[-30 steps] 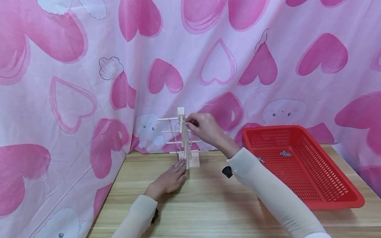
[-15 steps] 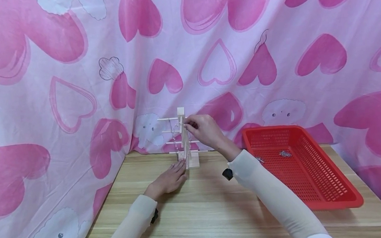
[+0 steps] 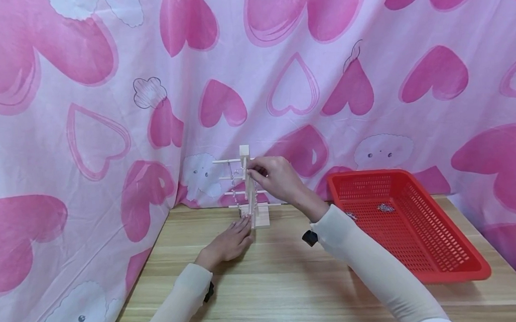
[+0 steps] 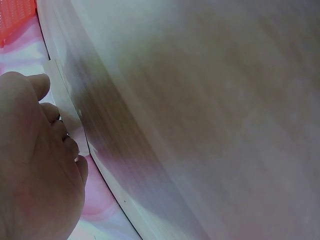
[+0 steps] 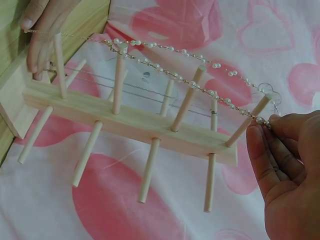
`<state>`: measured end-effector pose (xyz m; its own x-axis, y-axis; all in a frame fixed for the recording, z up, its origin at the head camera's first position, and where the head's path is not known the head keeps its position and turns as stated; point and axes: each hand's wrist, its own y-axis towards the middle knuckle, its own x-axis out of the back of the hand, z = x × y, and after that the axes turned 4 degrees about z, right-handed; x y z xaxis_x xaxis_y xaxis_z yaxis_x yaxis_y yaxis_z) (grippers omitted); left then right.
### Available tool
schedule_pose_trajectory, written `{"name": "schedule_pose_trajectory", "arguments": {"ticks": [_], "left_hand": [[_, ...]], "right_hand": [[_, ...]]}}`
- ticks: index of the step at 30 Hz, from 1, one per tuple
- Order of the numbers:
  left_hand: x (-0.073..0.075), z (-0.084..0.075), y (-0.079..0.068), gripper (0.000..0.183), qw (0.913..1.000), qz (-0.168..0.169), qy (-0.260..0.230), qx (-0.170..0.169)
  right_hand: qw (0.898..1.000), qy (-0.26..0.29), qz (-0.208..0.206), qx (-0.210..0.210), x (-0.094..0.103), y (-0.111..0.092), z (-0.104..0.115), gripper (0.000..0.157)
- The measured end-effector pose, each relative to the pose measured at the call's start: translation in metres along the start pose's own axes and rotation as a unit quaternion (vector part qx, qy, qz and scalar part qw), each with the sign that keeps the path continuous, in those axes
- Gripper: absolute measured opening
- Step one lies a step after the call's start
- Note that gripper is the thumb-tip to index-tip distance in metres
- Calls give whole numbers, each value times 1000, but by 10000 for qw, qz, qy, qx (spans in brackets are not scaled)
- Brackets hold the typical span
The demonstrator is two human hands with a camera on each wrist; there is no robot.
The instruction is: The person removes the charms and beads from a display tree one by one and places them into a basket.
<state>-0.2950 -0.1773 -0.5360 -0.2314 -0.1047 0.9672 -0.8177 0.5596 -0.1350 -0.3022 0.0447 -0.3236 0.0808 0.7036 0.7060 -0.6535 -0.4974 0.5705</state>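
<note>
A wooden jewelry stand (image 3: 251, 186) with several pegs stands upright at the back of the table. My right hand (image 3: 279, 179) is at its upper part, thumb and forefinger pinching a beaded pearl necklace (image 5: 175, 76). In the right wrist view the necklace passes around the tip of a top peg (image 5: 252, 117) and hangs along the pegs below. A thin silver chain necklace (image 5: 150, 91) hangs from another peg. My left hand (image 3: 229, 240) rests with extended fingers on the stand's base (image 3: 262, 216); the left wrist view shows its fingers at the base.
A red perforated plastic basket (image 3: 462, 231) stands on the right of the wooden table (image 3: 267, 290). Two small heaps of silvery chains (image 3: 385, 208) lie in it. A pink heart-patterned curtain (image 3: 342, 145) closes off the back and left side.
My right hand has shifted slightly left and down at the top peg, and the pearl necklace has moved left with it. The left hand stays on the base.
</note>
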Motion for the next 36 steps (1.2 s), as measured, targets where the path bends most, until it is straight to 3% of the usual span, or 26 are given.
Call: {"name": "schedule_pose_trajectory", "arguments": {"ticks": [17,36], "left_hand": [[7,-9,-3,60,9998,141,89,110],[10,-10,-5,61,9998,140,143,57]], "right_hand": [[9995,187,-100,218,8,-6,3,16],[9999,34,-92,52,28,-22,-8,15]]}}
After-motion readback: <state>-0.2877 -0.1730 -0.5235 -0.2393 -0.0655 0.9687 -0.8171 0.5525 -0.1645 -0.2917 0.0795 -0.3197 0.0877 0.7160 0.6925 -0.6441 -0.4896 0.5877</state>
